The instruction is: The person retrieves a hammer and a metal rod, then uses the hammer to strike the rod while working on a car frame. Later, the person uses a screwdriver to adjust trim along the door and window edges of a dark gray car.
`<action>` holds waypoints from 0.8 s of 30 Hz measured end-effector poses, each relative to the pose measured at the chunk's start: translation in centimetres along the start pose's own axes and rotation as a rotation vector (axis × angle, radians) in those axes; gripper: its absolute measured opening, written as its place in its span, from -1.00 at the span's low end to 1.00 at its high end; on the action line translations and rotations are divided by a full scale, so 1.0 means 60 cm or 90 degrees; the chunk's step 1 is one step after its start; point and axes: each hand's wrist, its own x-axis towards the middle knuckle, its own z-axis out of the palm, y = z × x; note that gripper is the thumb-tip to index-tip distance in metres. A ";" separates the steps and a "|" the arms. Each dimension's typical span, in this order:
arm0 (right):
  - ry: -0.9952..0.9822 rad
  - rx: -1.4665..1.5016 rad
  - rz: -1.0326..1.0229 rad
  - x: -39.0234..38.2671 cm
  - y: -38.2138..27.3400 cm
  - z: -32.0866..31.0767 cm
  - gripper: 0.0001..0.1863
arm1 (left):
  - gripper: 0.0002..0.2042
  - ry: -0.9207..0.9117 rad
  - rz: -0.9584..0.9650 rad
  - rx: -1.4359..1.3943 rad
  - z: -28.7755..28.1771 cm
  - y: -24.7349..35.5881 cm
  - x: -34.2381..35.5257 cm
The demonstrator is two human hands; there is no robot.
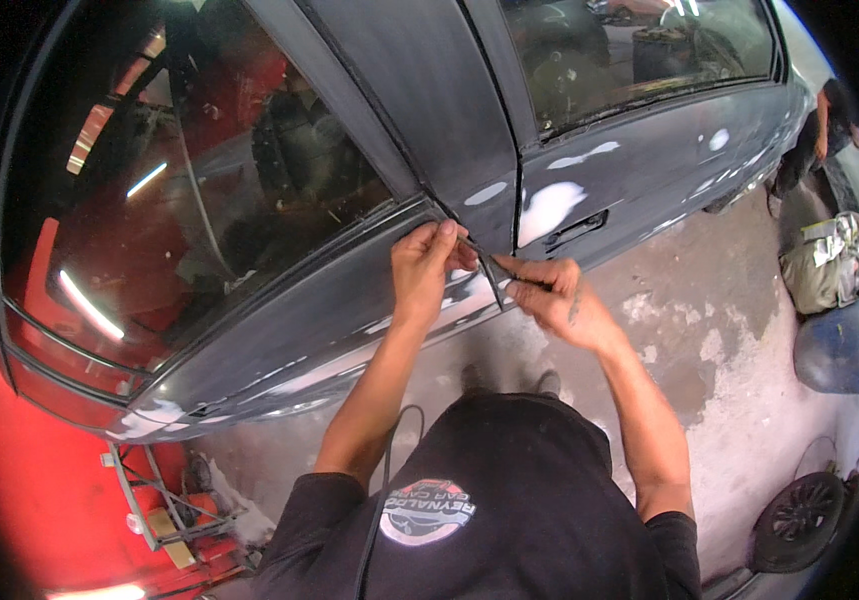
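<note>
A dark grey car stands in front of me, its doors sanded dull and patched with white filler (549, 205). My left hand (427, 270) pinches the end of a thin dark strip (487, 268) at the rear lower corner of the front door window (179, 190). My right hand (554, 295) grips the same strip lower down, by the gap between the two doors, just below the rear door handle (577, 228). The strip runs slanted between both hands. My dark shirt fills the lower middle of the view.
A red car body (9, 470) and a metal stand (154, 500) lie at the lower left. On the concrete floor to the right are a crumpled covered bundle (829, 262), a blue object (837, 350) and a wheel (799, 508). Another person (829, 120) crouches by the car's rear.
</note>
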 end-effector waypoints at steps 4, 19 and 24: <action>-0.098 0.065 0.032 0.029 0.005 -0.050 -0.56 | -0.69 0.030 0.015 -0.001 0.009 -0.005 0.001; -0.214 -0.056 0.057 0.097 -0.051 -0.121 -0.63 | -0.65 0.126 0.066 -0.058 0.039 -0.011 0.005; -0.207 -0.261 -0.136 0.110 -0.065 -0.128 -0.68 | -0.66 0.164 0.102 -0.092 0.049 -0.017 0.009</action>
